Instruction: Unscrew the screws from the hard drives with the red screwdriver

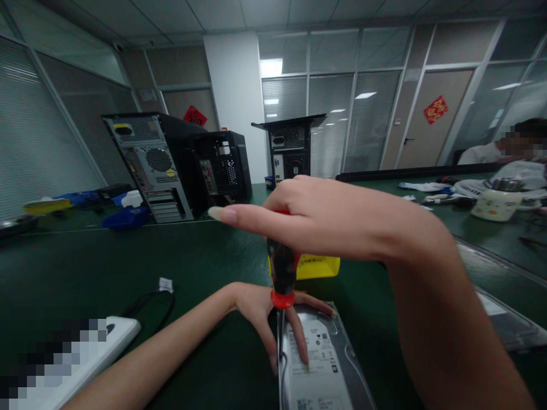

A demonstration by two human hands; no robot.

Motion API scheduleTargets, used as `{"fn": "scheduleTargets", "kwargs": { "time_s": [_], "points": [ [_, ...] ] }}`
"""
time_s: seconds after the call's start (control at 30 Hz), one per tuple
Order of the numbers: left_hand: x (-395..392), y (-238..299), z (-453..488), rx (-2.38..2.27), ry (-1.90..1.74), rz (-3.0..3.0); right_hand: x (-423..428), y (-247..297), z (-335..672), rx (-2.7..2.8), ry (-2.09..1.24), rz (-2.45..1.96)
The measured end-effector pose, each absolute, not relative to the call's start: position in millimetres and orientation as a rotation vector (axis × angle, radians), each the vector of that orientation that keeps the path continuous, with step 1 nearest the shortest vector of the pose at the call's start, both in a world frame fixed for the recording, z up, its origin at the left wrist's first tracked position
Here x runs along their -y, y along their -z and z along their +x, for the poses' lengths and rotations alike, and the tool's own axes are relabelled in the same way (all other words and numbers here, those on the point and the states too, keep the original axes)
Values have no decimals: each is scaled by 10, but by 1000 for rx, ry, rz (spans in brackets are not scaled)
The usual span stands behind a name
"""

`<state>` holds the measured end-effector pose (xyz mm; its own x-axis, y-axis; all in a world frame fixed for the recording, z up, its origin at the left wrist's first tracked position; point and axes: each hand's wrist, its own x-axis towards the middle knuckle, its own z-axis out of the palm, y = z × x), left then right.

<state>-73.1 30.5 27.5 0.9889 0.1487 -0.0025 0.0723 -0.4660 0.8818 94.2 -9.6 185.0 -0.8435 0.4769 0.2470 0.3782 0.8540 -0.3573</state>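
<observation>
My right hand (311, 219) is closed over the top of a red and black screwdriver (282, 267) that stands upright, with its index finger stretched out to the left. The screwdriver's shaft runs down to the left edge of a silver hard drive (325, 370) lying flat on the green table (85, 267). My left hand (265, 310) rests on the drive's near end with fingers spread, steadying it on either side of the shaft. The tip of the shaft is hidden at the frame's lower edge.
A yellow box (318, 266) sits just behind the screwdriver. Three open computer cases (149, 165) stand at the back of the table. A white device (77, 353) with a black cable (149, 304) lies at lower left. Another person (513, 148) sits far right beside a white pot (496, 205).
</observation>
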Motion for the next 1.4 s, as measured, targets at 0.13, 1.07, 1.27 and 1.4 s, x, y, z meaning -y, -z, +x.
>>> {"fn": "scheduleTargets", "kwargs": {
  "time_s": [0.13, 1.07, 1.27, 1.4],
  "points": [
    [-309, -267, -739, -135, -93, 2078, 117, -1883, 977, 2736, -445, -620],
    [-319, -259, -752, -122, -86, 2057, 81, -1897, 914, 2801, -624, -310],
    [-319, -206, -750, -111, -112, 2070, 96, -1922, 945, 2852, -681, -314],
    [-334, -173, -749, -94, -149, 2062, 49, -1907, 927, 2862, -690, -191]
  ]
}}
